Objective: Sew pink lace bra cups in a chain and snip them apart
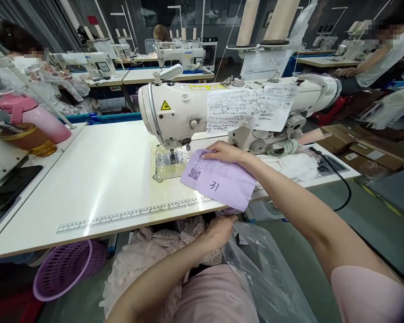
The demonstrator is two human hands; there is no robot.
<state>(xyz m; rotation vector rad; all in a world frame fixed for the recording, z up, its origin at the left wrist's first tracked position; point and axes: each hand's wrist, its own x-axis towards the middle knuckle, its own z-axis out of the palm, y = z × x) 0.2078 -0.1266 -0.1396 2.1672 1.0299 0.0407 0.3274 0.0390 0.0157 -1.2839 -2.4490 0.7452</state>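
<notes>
My right hand (224,151) pinches the upper edge of a purple paper slip (227,177), printed with QR codes and marked "31" by hand. The slip hangs over the table's front edge, to the right of the needle area of a white sewing machine (175,107). Below that edge is my left hand (220,231), its fingers curled beside a clear plastic bag (265,264); what they grip, if anything, is hidden. Pale pink lace fabric (144,255) spreads across my lap, beneath my left forearm.
A ruler strip (121,217) runs along the front of the white table (97,175). Handwritten papers (232,110) are attached to the machine. At left are a phone (11,190), a pink bottle (42,119) and a purple basket (67,269). Other people sit at machines beyond.
</notes>
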